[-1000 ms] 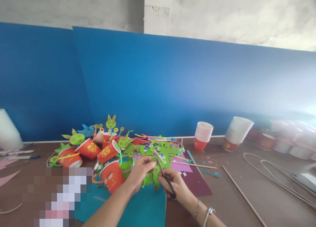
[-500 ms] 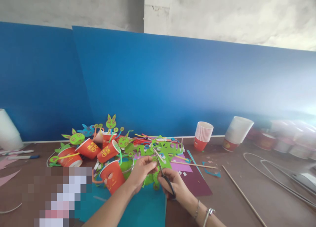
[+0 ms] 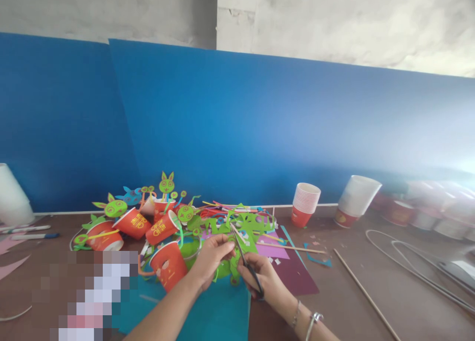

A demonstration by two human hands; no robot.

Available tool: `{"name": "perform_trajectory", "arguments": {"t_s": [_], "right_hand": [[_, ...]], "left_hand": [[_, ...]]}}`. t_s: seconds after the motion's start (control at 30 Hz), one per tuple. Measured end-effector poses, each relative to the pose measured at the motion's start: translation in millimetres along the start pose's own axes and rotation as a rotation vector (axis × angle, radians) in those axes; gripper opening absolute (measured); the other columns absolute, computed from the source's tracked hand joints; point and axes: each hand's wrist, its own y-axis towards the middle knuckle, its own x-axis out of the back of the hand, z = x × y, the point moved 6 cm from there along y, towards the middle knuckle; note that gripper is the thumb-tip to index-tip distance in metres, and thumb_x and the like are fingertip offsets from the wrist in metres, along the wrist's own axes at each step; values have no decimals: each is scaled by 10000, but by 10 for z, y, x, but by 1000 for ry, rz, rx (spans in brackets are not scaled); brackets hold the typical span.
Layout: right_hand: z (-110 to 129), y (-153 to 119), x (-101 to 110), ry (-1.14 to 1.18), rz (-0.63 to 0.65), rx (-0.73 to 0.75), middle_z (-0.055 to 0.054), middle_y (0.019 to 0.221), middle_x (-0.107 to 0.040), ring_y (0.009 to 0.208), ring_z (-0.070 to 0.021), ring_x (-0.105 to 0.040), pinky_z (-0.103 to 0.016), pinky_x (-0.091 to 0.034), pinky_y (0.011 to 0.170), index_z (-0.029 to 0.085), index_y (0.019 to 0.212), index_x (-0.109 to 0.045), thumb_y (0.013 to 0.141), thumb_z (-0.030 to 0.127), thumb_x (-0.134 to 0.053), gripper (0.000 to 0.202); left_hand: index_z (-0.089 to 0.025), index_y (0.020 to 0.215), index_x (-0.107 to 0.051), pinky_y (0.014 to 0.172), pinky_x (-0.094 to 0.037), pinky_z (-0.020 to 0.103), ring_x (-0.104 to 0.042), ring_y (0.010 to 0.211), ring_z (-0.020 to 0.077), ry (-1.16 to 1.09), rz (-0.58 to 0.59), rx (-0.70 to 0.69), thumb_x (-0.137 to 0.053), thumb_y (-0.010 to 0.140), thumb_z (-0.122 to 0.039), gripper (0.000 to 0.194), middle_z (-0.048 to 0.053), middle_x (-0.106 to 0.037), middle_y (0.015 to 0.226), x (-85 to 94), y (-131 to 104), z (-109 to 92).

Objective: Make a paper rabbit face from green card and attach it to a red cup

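Note:
My right hand (image 3: 258, 274) is closed around the black handles of a pair of scissors (image 3: 253, 277). The blades point up and away, close beside the fingertips of my left hand (image 3: 215, 257). Thumb and fingers of that left hand are pinched on a small piece of green paper, its outline hard to separate from the scraps behind. Beyond both hands lies a heap of cut green paper (image 3: 256, 223). Under my left forearm is a teal sheet (image 3: 218, 311). A red paper cup (image 3: 169, 267) with a face leans just left of my left hand.
Red cups with green animal heads (image 3: 132, 223) crowd the left. Purple paper (image 3: 272, 249) and a maroon sheet (image 3: 302, 276) lie right of the heap. Stacked cups (image 3: 306, 202) stand at the back. A wooden stick (image 3: 363, 291) and cables (image 3: 419, 262) lie at right. A blue panel (image 3: 260, 128) rises behind.
Almost nothing differs. Both hands and the scissors stay in nearly the same place, with only a very slight shift of the fingers.

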Motion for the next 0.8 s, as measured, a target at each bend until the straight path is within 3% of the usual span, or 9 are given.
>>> {"name": "perform_trajectory", "arguments": {"t_s": [0.23,0.8], "right_hand": [[-95,26,15,-11,19,10,79,416,-482,309,-53,-401,-154,-289,310,171,716,-526,701,456,-662,316],[-28,20,11,7,-7,9,105,365,-400,284,-40,-338,-149,-238,293,182,671,-502,684,484,-684,353]], "left_hand": [[-158,595,-561,572,-348,211,-474,530,83,22,26,6,-731,602,-346,253,-25,-575,534,-19,11,9],[-161,583,-547,562,-333,205,-449,532,80,17,-5,4,-733,604,-340,258,-37,-534,545,-20,-17,-32]]}}
